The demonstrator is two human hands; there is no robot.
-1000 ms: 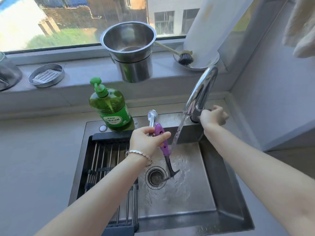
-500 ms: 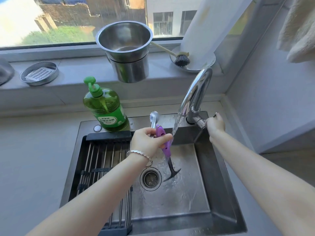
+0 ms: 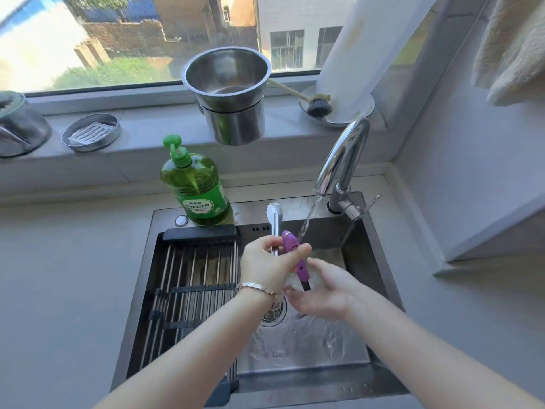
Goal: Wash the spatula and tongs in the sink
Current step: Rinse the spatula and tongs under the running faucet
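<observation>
- Water (image 3: 306, 221) runs in a thin stream from the curved chrome tap (image 3: 342, 160), falling just behind and to the right of the left grip.
- Left hand (image 3: 269, 262) is closed in a firm grip around 2 tools at once: the metal tongs (image 3: 275, 220), whose scalloped tips stick up beyond the knuckles, and the purple-handled spatula (image 3: 292, 255), which slants down and toward the person from that grip.
- Right hand (image 3: 320, 292) sits just below and to the right of the left grip, palm up and fingers loosely spread. It touches the spatula's dark lower part but is not clamped on it. The blade itself is hidden behind this hand.
- Both tools are over the steel sink (image 3: 380, 270), above the drain (image 3: 272, 312).
- Judged from this, the step is rinsing and rubbing the spatula. To do it well, shift the lower end into the stream, rub both faces, and turn the handle. The tongs seem to wait their turn.
- Left of the left grip, a black drying rack (image 3: 191, 278) spans the sink.
- Beyond the grip, a green soap bottle (image 3: 196, 190) stands on the sink's rear ledge, beside the bench (image 3: 59, 276). Its label carries writing too small to read.
- No other writing is legible.
</observation>
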